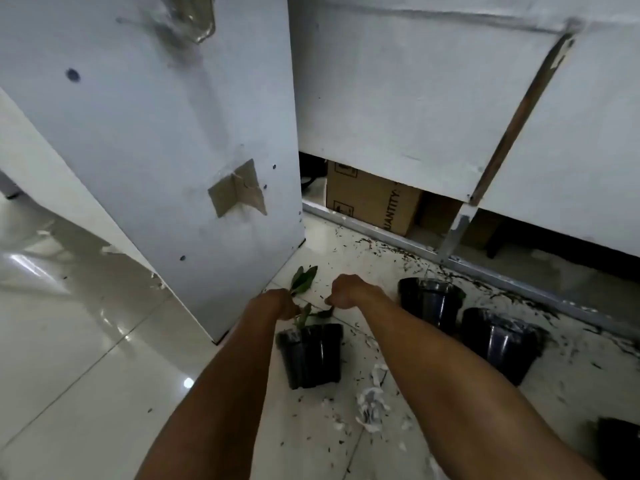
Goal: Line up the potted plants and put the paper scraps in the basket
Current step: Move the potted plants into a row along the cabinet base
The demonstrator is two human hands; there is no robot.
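from your head camera, both your arms reach forward and down over the glossy tiled floor (86,358). your left hand (282,303) is curled shut around the stem of the small green plant (304,282), just above the nearest black pot (311,355), which stands upright on the floor right below your hands. your right hand (346,292) is balled into a loose fist just beside it, thumb and fingers pinched on something dark at the plant's top; what exactly it pinches is too small to tell. off to your right, a second black pot (431,301) sits close to the metal rail (519,289) at the foot of the white partition (433,98), and a third black pot (502,344) stands just beside it, a touch nearer you. a dark object (620,445) peeks in at the right edge, cut off, can't tell what it is. white paper scraps (372,405) lie crumpled on the floor between your right forearm and the nearest pot, with smaller bits scattered near them. dark soil crumbs (398,251) are strewn across the tiles along the rail. a white panel (156,133) with a patch of brown tape (239,192) rises on your left, and a cardboard box (370,199) shows under the partition.
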